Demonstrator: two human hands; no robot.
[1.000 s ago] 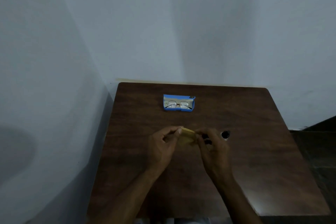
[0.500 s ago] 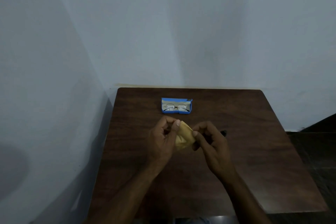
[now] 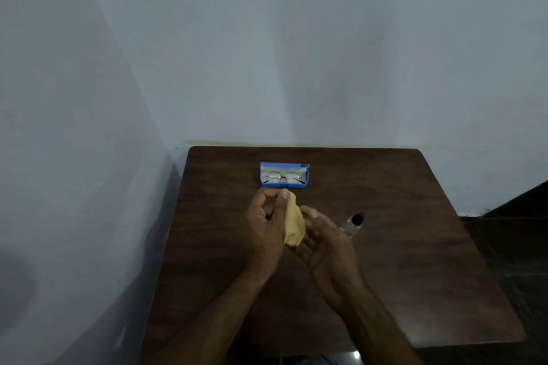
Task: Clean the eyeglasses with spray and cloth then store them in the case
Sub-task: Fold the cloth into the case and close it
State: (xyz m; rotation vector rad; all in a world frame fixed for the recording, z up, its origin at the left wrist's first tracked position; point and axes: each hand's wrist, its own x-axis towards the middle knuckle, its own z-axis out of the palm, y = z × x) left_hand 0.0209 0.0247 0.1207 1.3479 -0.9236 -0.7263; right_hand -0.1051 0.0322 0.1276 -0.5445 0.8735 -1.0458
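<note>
Our left hand (image 3: 265, 227) pinches the yellow cloth (image 3: 294, 224) against our relaxed, cupped right hand (image 3: 324, 244), likely to fold it, as the eyeglasses (image 3: 284, 177) already lie in their blue case (image 3: 284, 185).

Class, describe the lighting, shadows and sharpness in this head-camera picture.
Head view: dim, bluish light; soft shadow on the left wall; the yellow cloth stands out; the eyeglasses are legible; the spray bottle is murky against the dark table.

Yellow cloth (image 3: 293, 225), beige-lined blue case (image 3: 284, 185), perhaps gold-rimmed eyeglasses (image 3: 273, 177), dark brown wood-grain table (image 3: 415, 261)
</note>
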